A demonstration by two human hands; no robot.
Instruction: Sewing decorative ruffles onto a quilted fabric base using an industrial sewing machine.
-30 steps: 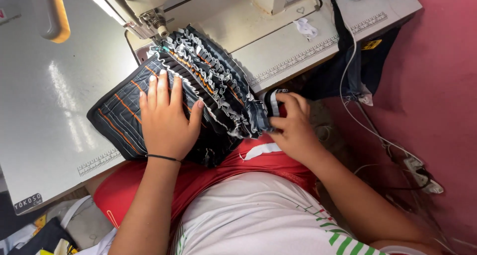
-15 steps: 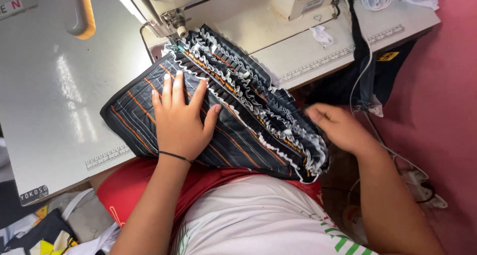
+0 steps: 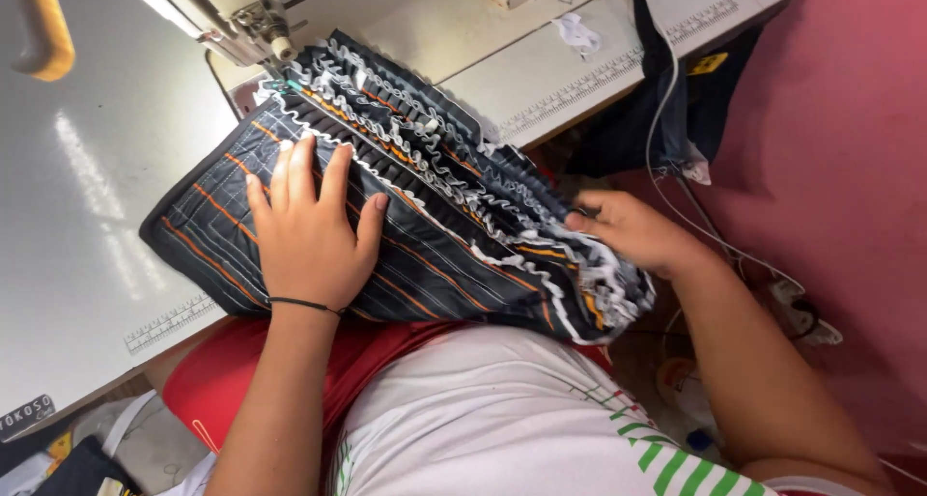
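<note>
Two hands are touching a dark striped cloth (image 3: 454,255) with thin orange lines and bumpy white ruffles. The left hand (image 3: 309,230) is lying flat and open on its smooth part on the pale tabletop (image 3: 87,226). The right hand (image 3: 632,230) is gripping the ruffled end that is hanging off the edge, away from the sewing machine (image 3: 241,18).

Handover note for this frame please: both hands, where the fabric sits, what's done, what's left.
Left hand: flat, fingers spread, pressing the dark striped fabric onto the sewing table.
Right hand: at the fabric's ruffled edge, off the table side; whether it grips it is unclear.
Fabric's far end lies under the sewing machine head.
Done: white-edged ruffle rows run along the piece.
Left: cannot tell how much seam remains.
</note>
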